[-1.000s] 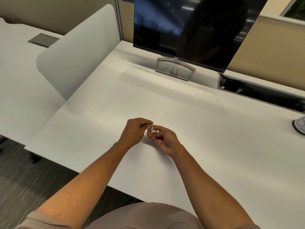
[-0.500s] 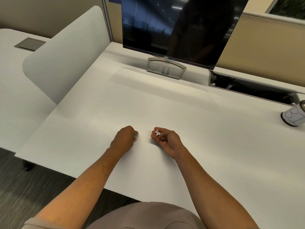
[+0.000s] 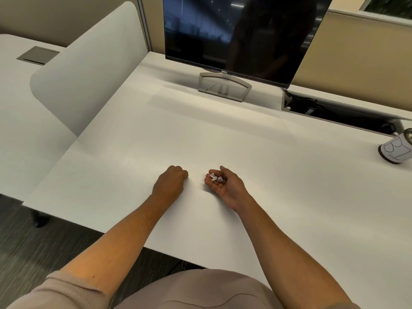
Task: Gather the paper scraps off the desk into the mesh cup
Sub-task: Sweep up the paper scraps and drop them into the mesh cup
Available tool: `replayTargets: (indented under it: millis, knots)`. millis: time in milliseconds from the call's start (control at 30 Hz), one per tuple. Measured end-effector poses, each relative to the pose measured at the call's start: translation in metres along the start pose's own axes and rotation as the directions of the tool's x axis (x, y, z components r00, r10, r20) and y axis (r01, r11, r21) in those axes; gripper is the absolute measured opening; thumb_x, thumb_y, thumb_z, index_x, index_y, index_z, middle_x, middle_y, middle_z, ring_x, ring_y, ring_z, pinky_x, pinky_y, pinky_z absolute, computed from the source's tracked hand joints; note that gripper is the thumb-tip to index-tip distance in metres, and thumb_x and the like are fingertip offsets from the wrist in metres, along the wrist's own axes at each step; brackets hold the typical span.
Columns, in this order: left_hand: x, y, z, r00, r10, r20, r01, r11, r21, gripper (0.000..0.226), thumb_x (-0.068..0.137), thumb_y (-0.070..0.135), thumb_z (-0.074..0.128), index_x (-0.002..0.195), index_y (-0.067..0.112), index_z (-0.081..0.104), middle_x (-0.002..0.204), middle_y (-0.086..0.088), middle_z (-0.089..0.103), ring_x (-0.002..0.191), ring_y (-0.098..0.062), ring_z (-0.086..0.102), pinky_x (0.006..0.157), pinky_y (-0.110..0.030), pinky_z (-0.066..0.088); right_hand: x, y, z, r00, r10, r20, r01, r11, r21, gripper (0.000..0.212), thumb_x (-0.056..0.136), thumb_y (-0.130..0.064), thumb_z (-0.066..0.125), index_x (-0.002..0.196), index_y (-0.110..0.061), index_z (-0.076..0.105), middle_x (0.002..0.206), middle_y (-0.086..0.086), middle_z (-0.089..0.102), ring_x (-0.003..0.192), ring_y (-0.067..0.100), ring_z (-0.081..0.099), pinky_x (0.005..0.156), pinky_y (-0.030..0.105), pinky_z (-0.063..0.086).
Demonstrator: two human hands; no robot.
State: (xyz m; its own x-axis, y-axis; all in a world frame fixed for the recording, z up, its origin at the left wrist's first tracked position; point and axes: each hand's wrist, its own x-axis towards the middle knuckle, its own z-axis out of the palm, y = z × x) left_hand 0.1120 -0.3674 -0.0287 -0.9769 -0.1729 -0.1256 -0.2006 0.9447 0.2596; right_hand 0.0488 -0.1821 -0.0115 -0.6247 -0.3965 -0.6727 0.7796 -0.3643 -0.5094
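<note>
1. Both forearms reach in from 6 o'clock over the near edge of the desk (image 3: 223, 134); sleeves pushed up near the elbows.
2. Left hand (image 3: 170, 182), just left of centre, knuckles up, fingers curled under, resting on the desk. Nothing shows in it; whether a scrap hides beneath, cannot tell. Judged: idle, or pressing down on the surface after a pick.
3. Right hand (image 3: 225, 182), at 3 o'clock of the left and near it, palm up and cupped, fingers loosely curled. It serves as a tray, which is why it faces upward.
4. Paper scraps (image 3: 215, 177): a small white crumpled cluster lying on the right hand's fingers, held off the desk. No other scraps visible on the surface.
5. Mesh cup (image 3: 395, 149), far off at 2 o'clock at the frame's right edge, well apart from both hands; wrapped in a pale printed sleeve, partly cut off by the frame.
6. Judged: gathering looks finished; carrying the cupped load over to the cup remains. Risk: light scraps spilling if the palm tips.
7. Farthest, 12 o'clock: dark monitor (image 3: 240, 34) on its stand, cable slot to its right.
</note>
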Motion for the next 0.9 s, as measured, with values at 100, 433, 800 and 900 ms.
replayTargets:
  millis: [100,433,800,900]
  knots:
    - [-0.003,0.002,0.005,0.999,-0.028,-0.016,0.026,0.996,-0.084,0.030,0.084,-0.006,0.043,0.103,0.007,0.062,0.101,-0.009,0.057,0.101,-0.026,0.048,0.076,-0.038,0.044,-0.001,0.001,0.000,1.000,-0.002,-0.013,0.002,0.999,-0.041,0.042,0.098,-0.032,0.053,0.094,0.008,0.065,0.082,0.018,0.068,0.081,0.029,0.067,0.077,0.036,0.061]
    - [-0.004,-0.010,-0.007,0.957,-0.291,-0.016,0.227,0.777,-0.587,0.019,0.090,-0.001,0.047,0.085,0.010,0.062,0.086,0.005,0.060,0.084,-0.016,0.055,0.067,-0.020,0.037,-0.005,0.001,0.002,0.999,-0.026,-0.027,0.024,0.997,-0.072,0.049,0.098,-0.039,0.050,0.094,0.007,0.065,0.081,0.017,0.068,0.078,0.027,0.068,0.079,0.035,0.060]
    - [0.003,0.041,-0.039,0.999,-0.009,-0.053,-0.024,0.804,-0.594,0.013,0.091,0.010,0.059,0.086,0.016,0.070,0.084,0.005,0.067,0.079,-0.007,0.058,0.068,-0.014,0.041,-0.006,0.008,0.008,0.999,-0.041,0.019,0.042,0.997,-0.065,0.055,0.097,-0.044,0.050,0.091,0.009,0.066,0.076,0.016,0.071,0.076,0.029,0.070,0.077,0.035,0.061]
    - [0.006,0.061,-0.036,0.989,0.127,-0.071,-0.145,0.872,-0.467,0.019,0.091,0.012,0.056,0.091,0.017,0.074,0.086,-0.002,0.067,0.085,-0.017,0.057,0.074,-0.033,0.047,-0.010,0.005,0.002,0.997,-0.072,0.039,0.073,0.997,-0.038,0.057,0.098,-0.045,0.046,0.087,0.007,0.068,0.076,0.014,0.071,0.075,0.023,0.072,0.082,0.036,0.059]
